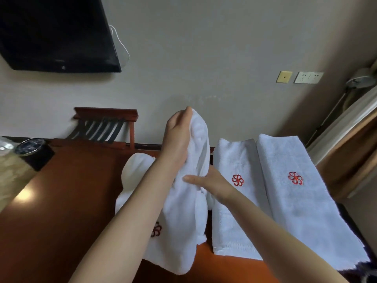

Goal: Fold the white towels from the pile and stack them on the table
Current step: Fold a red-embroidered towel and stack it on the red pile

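White towel (193,211) in hand: lifted off the table (71,201) and hanging as a long doubled strip. Its lower end drapes near the table's front edge, with a red emblem showing low on its left side.

Left hand (177,137) pinches the top end, fingers curled over the cloth. Right hand (212,180) grasps the strip about its middle, thumb across the front; its fingers are hidden behind.

Pile (136,172) of unfolded white cloth lies behind the left forearm, partly hidden.

First folded towel (234,205) lies just beside the right hand. Second folded towel (295,193) touches it on the far right. They lie side by side, not stacked, emblems up.

Judgement: the step is folding a third towel, mid-fold. The lengthwise fold looks made, the cross fold not yet.

Next move calls for laying the strip flat on bare wood, matching the ends, keeping the emblem outward, then placing it with the others. The cloth looks limp, so the layers may slip if the middle grasp loosens.
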{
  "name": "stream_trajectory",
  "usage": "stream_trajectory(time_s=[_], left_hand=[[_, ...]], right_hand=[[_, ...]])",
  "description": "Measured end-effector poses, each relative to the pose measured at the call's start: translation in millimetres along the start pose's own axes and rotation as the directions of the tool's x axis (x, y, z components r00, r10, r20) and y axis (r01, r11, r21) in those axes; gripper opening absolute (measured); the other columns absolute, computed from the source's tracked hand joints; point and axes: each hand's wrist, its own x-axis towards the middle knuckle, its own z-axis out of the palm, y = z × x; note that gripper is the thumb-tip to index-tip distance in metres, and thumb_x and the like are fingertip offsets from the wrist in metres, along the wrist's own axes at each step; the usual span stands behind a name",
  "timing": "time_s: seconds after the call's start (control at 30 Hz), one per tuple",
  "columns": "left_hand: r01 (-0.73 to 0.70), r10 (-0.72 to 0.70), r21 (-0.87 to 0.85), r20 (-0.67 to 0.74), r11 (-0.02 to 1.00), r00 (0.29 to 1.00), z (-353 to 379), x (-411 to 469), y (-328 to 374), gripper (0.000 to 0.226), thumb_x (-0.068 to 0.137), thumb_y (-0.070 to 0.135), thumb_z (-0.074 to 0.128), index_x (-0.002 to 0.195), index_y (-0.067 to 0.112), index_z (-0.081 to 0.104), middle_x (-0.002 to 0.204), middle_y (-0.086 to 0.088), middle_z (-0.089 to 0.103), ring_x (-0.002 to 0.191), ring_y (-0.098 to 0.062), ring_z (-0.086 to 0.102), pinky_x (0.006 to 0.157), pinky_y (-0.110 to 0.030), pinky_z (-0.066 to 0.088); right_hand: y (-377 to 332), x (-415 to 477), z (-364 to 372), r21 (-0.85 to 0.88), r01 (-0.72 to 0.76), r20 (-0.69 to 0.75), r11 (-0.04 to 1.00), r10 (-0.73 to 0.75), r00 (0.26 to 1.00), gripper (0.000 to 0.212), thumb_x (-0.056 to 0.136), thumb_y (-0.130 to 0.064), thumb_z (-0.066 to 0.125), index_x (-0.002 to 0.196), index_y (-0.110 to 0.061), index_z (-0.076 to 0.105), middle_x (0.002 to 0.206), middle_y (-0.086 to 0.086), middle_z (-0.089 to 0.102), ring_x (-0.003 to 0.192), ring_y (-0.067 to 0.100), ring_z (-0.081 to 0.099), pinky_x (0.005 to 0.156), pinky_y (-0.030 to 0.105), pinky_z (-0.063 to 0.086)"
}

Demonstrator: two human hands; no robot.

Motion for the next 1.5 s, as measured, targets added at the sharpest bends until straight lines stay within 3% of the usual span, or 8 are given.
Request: stream_trajectory(time_s=[0.1, 0.27, 0.43, 0.53, 0.93, 1.13, 1.37, 1.5], left_hand=[[-0.002, 0.004, 0.031, -0.078, 1.0, 0.997, -10.4, 1.6, -17.6, 0.018, 0.093, 0.033, 0.057, 0.088, 0.016, 0.055, 0.082, 0.002, 0.056, 0.081, -0.015, 0.053, 0.07, -0.021, 0.043], [0.097, -0.083, 0.067, -0.192, 0.993, 0.978, -46.4, -7.8, -65.0, 0.032, 0.092, 0.027, 0.058, 0.122, 0.031, 0.048, 0.112, 0.01, 0.051, 0.104, -0.006, 0.051, 0.083, -0.022, 0.04], [0.15, -0.122, 0.103, -0.238, 0.983, 0.964, -64.0, -30.0, -80.9, 0.032, 0.094, 0.032, 0.052, 0.126, 0.035, 0.051, 0.121, 0.014, 0.054, 0.113, -0.01, 0.052, 0.086, -0.024, 0.046], [0.199, -0.166, 0.143, -0.215, 0.969, 0.962, -83.1, -32.7, -70.4, 0.036, 0.094, 0.035, 0.052, 0.13, 0.035, 0.047, 0.125, 0.009, 0.054, 0.112, -0.013, 0.052, 0.093, -0.034, 0.047], [-0.013, 0.014, 0.007, -0.079, 1.0, 0.997, -269.4, 11.7, -22.3, 0.024, 0.093, 0.02, 0.058, 0.102, 0.042, 0.052, 0.11, 0.018, 0.059, 0.098, 0.009, 0.057, 0.082, -0.015, 0.045], [-0.02, 0.022, 0.037, -0.05, 0.999, 0.999, -323.0, 48.0, 4.3, 0.033, 0.092, 0.021, 0.057, 0.124, 0.027, 0.051, 0.12, 0.011, 0.057, 0.111, -0.003, 0.054, 0.09, -0.022, 0.044], [0.023, 0.002, 0.184, -0.135, 0.983, 0.991, -389.4, 69.0, 1.8, 0.026, 0.093, 0.02, 0.053, 0.117, 0.028, 0.055, 0.121, 0.006, 0.059, 0.114, -0.012, 0.055, 0.092, -0.027, 0.046], [-0.032, 0.053, 0.172, -0.121, 0.985, 0.991, -434.3, 93.8, 21.0, 0.023, 0.089, 0.02, 0.056, 0.109, 0.031, 0.058, 0.113, 0.006, 0.063, 0.108, -0.011, 0.058, 0.087, -0.026, 0.046]], right_hand=[[10.7, -6.5, -11.2, -0.025, -0.056, -0.111, 0.998, 0.053, 0.992, 0.037, 0.08, -0.021, 0.077, 0.114, -0.016, 0.064, 0.106, 0.002, 0.072, 0.098, 0.018, 0.069, 0.09, 0.04, 0.055], [23.8, -14.2, -26.7, 0.072, -0.083, -0.307, 0.994, 0.101, 0.946, 0.019, 0.078, -0.018, 0.076, 0.089, -0.009, 0.062, 0.083, 0.009, 0.066, 0.069, 0.015, 0.065, 0.059, 0.026, 0.054], [24.3, -0.4, -12.9, 0.192, -0.077, -0.219, 0.978, 0.12, 0.968, 0.017, 0.079, -0.014, 0.076, 0.086, -0.012, 0.061, 0.075, -0.001, 0.068, 0.066, 0.015, 0.065, 0.055, 0.024, 0.051], [13.3, 10.2, 15.5, 0.226, -0.063, -0.226, 0.972, 0.115, 0.967, 0.033, 0.077, -0.02, 0.078, 0.096, -0.002, 0.059, 0.085, 0.01, 0.066, 0.076, 0.024, 0.064, 0.07, 0.036, 0.053], [-51.2, 88.3, 188.5, 0.302, 0.066, -0.335, 0.951, 0.041, 0.941, 0.042, 0.075, -0.015, 0.075, 0.112, -0.001, 0.061, 0.104, 0.02, 0.07, 0.095, 0.034, 0.068, 0.084, 0.044, 0.056], [-79.7, 127.0, 247.6, 0.334, 0.143, -0.327, 0.932, -0.028, 0.945, 0.021, 0.086, -0.003, 0.065, 0.106, 0.0, 0.057, 0.064, -0.007, 0.065, 0.051, 0.005, 0.06, 0.046, 0.015, 0.044], [-56.5, 185.1, 311.7, 0.343, 0.1, -0.266, 0.934, -0.005, 0.964, 0.008, 0.083, -0.016, 0.07, 0.088, -0.019, 0.065, 0.075, -0.004, 0.071, 0.072, 0.011, 0.07, 0.062, 0.023, 0.054], [-74.4, 208.0, 346.0, 0.355, 0.068, -0.241, 0.932, 0.021, 0.97, 0.033, 0.075, -0.024, 0.076, 0.103, -0.01, 0.065, 0.1, 0.012, 0.071, 0.095, 0.03, 0.069, 0.087, 0.042, 0.055]])
